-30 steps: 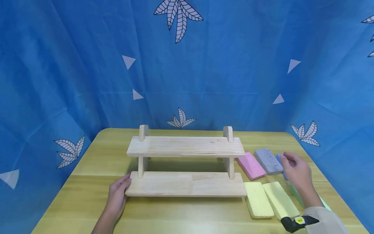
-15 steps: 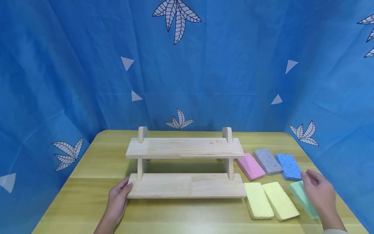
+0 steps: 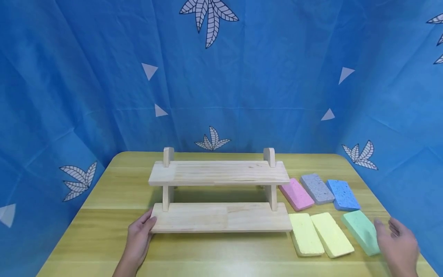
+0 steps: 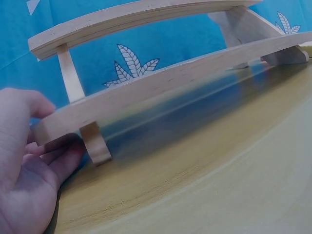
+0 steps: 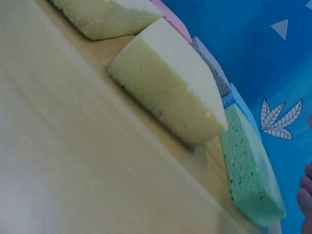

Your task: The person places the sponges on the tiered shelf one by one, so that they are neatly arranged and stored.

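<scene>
A two-tier wooden shelf stands on the table. My left hand [image 3: 137, 236] grips the left end of its lower board [image 3: 207, 218], with the thumb on top and fingers underneath, as the left wrist view shows. The upper board [image 3: 214, 172] sits higher and farther back. At the right, my right hand [image 3: 398, 244] hovers beside a green sponge [image 3: 361, 231], its fingers loosely bent and nothing between them. In the right wrist view, only a few of its fingertips [image 5: 305, 187] show at the edge, apart from the green sponge.
Two pale yellow sponges [image 3: 332, 235] lie right of the shelf's front corner. Behind them are a pink sponge [image 3: 296, 195], a grey one [image 3: 317, 188] and a blue one [image 3: 343, 195]. Blue patterned cloth [image 3: 242, 77] hangs around the wooden table [image 3: 221, 254].
My right hand has come away from the blue sponge, moving right and nearer past the green one. Both sponges are now uncovered. The left hand keeps its grip on the shelf.
</scene>
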`<state>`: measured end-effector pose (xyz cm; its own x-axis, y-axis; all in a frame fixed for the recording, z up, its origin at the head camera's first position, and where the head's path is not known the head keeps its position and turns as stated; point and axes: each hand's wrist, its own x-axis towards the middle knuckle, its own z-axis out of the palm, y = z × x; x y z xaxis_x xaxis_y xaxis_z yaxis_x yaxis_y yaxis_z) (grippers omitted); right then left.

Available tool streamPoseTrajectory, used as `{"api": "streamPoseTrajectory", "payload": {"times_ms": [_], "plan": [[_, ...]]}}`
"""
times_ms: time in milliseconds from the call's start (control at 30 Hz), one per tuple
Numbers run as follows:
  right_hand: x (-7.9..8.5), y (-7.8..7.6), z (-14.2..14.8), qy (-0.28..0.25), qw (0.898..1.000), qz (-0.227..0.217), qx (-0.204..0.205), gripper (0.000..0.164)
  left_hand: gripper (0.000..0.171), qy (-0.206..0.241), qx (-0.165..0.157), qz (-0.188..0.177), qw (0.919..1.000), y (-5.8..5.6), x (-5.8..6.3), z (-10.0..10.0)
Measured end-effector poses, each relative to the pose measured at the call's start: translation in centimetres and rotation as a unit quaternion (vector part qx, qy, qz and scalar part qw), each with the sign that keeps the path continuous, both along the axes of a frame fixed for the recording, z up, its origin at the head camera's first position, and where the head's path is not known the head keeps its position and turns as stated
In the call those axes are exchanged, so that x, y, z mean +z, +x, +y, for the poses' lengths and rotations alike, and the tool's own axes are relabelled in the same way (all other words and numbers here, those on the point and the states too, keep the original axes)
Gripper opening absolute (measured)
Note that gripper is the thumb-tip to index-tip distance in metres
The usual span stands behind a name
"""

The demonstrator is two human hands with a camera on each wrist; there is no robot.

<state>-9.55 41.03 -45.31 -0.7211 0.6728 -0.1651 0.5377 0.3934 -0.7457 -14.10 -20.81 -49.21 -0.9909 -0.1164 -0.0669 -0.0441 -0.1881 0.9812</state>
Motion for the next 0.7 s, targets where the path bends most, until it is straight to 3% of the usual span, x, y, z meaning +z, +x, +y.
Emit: {"api": "streamPoseTrajectory", "payload": {"times_ms": [167,400,700], "plan": [[-1.3,0.6,0.7,-0.005,1.000,-0.019,0.002,0.082,0.052,0.003,0.012,0.007,0.9999,0.1,-0.2,0.0],[-2.7,1.2,0.6,0.047,0.998,-0.048,-0.004,0.082,0.052,-0.010,0.022,0.011,0.9997,0.2,-0.1,0.0],[-3.4,2.1,-0.2,0.084,0.990,-0.110,0.010,0.085,0.054,-0.015,0.010,0.001,0.9998,0.2,-0.1,0.1]]}}
